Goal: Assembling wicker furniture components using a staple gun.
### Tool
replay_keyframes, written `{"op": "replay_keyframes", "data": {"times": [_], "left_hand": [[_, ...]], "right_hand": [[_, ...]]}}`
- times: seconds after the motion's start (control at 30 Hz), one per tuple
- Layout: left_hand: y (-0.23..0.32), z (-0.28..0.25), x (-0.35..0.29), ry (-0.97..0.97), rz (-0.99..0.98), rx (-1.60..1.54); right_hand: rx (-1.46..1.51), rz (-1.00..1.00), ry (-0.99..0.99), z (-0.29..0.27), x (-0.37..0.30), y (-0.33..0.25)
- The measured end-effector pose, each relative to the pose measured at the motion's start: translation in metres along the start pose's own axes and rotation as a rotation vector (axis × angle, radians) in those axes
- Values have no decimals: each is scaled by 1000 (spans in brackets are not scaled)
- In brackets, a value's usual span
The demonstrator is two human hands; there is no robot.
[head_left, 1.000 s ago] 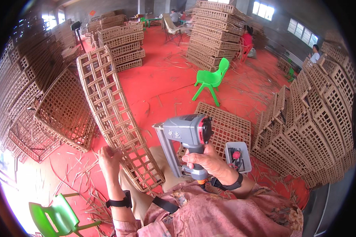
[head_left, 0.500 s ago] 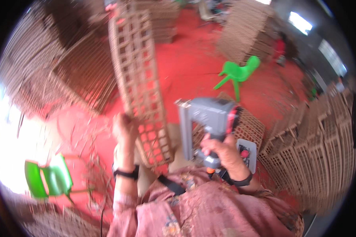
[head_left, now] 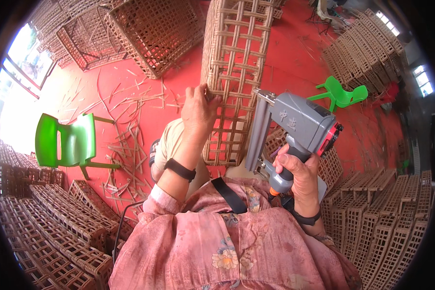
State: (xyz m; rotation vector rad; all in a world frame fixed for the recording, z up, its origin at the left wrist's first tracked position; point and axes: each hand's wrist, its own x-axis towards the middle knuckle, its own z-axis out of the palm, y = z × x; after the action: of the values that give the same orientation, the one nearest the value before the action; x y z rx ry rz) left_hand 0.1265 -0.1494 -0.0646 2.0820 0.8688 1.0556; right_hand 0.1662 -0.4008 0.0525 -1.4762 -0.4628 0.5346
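Note:
A long, narrow woven rattan basket [head_left: 211, 60] with open lattice work stretches away from my lap, its near end close to my knees. My left hand [head_left: 198, 110] is closed on its left edge, the fingers bent over the strips. In my right hand [head_left: 300, 170] is a grey nail gun [head_left: 302, 118], its handle wrapped by my fingers. The gun's metal nose overlaps the basket's right edge in view; whether the two touch I cannot tell. An orange fitting shows at the base of the gun's handle.
Green plastic chairs stand at left [head_left: 72, 140] and at far right [head_left: 340, 92]. Stacked woven baskets [head_left: 372, 217] rise on the right, with more baskets [head_left: 58, 237] at lower left and a large one [head_left: 154, 34] behind. Loose rattan strips [head_left: 130, 164] litter the red floor [head_left: 174, 92].
My view has swung, shifting the surroundings, and is sharper now. The nail gun's nose has come closer to the basket's right edge. Both hands keep their holds.

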Motion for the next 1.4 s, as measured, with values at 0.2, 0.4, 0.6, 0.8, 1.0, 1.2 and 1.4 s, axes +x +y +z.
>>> {"op": "replay_keyframes", "data": {"times": [0.2, 0.4, 0.6, 0.8, 1.0, 1.2, 1.4], "left_hand": [[3, -1, -6, 63, 5, 86], [1, -2, 5, -11, 19, 93], [-18, 5, 9, 15, 58, -137], [-13, -14, 18, -193, 2, -57], [27, -14, 56, 5, -13, -35], [16, -11, 83, -54, 160, 16], [9, -18, 95, -194, 61, -239]], "right_hand": [[42, 38, -65, 2, 2, 6], [27, 39, -94, -1, 6, 12], [-9, 8, -58, 10, 8, 6], [17, 25, -67, 5, 6, 12], [19, 46, -85, 4, 4, 12], [-4, 21, -89, 3, 6, 14], [10, 21, -81, 6, 9, 14]]}}
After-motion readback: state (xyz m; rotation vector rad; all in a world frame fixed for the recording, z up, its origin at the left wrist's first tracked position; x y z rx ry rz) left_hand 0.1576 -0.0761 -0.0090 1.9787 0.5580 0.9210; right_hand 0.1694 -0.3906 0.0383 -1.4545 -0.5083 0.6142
